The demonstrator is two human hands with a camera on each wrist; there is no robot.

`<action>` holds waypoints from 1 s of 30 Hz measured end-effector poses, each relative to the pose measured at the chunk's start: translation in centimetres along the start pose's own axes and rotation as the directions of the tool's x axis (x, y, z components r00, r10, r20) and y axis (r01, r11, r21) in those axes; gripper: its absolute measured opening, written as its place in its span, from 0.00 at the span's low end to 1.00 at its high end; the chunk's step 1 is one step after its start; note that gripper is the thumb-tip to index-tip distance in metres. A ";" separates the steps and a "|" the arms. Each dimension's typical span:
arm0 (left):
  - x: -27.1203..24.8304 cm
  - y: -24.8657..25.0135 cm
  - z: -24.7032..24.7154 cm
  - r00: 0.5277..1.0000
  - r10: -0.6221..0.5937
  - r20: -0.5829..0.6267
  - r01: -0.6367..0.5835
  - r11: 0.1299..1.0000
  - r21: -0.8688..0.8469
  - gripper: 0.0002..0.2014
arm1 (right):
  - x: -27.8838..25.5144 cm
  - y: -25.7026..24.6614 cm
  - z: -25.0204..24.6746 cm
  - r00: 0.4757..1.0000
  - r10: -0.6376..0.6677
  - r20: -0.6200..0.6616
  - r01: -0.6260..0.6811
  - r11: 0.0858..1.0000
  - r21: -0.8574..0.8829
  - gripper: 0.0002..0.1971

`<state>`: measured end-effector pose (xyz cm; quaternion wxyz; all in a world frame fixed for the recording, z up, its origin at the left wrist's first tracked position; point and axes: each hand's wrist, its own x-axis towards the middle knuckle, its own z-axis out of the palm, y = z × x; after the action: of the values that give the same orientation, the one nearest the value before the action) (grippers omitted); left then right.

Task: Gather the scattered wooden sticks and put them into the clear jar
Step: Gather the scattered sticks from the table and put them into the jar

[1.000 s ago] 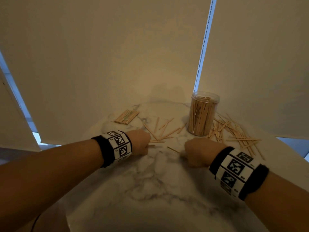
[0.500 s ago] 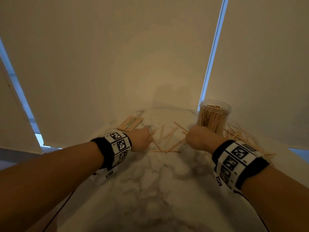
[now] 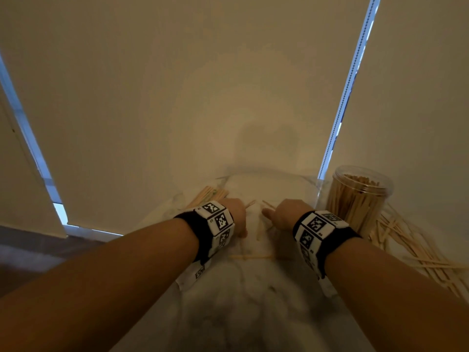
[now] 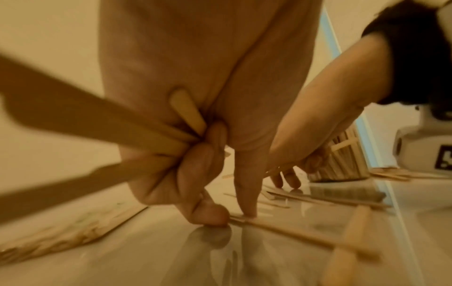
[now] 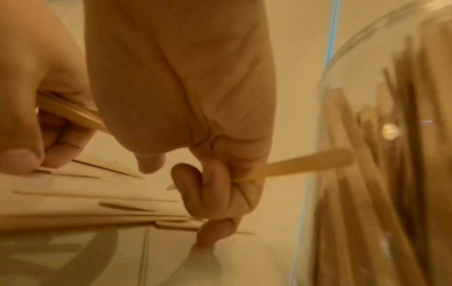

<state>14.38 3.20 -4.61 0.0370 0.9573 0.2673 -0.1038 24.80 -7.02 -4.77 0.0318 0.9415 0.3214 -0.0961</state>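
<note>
The clear jar (image 3: 360, 199) stands upright at the right, packed with wooden sticks, its mouth uncovered. Loose sticks (image 3: 411, 250) lie fanned out on the table to its right and front. My left hand (image 3: 237, 217) grips several sticks (image 4: 168, 143) in its curled fingers, while its thumb and forefinger press on another stick (image 4: 281, 230) lying on the table. My right hand (image 3: 284, 214), just left of the jar (image 5: 391, 154), holds sticks (image 5: 305, 164) in its curled fingers, with the fingertips down at the table. More sticks (image 3: 258, 229) lie between the hands.
The table (image 3: 241, 313) is white marble. A neat bundle of sticks (image 3: 205, 195) lies at its back left, beyond my left hand. Pale roller blinds close in behind the table on all sides. Both wrists wear black bands with printed markers.
My right hand lifted a stick from the table's front, swung up beside the jar, and now sits down among the centre sticks. My left hand stayed put. The view tilted upward.
</note>
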 end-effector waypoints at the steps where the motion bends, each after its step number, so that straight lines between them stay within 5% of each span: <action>1: 0.1 -0.2 -0.2 1.000 -0.008 0.018 0.007 1.000 0.007 0.22 | 0.6 -0.5 0.1 1.000 0.005 -0.007 -0.005 1.000 0.014 0.34; 10: -1.6 -2.1 0.5 0.999 0.041 -0.036 -0.048 0.973 -0.224 0.18 | 0.1 -1.6 -0.4 0.992 -0.106 -0.062 0.106 0.994 -0.003 0.12; 14: -3.2 -1.5 0.8 0.985 0.171 0.020 -0.162 0.958 -0.237 0.22 | -1.4 -0.4 -0.7 0.995 -0.097 -0.038 0.097 0.995 -0.002 0.06; 30: -5.9 2.4 0.9 0.958 0.271 0.097 -0.282 0.951 0.125 0.13 | -8.2 3.4 -1.0 0.983 -0.124 0.138 0.153 0.961 -0.231 0.20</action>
<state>10.52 -1.91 -4.14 -0.0043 0.9807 0.1210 -0.1533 20.68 -14.48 -2.20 0.1585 0.8982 0.3934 -0.1157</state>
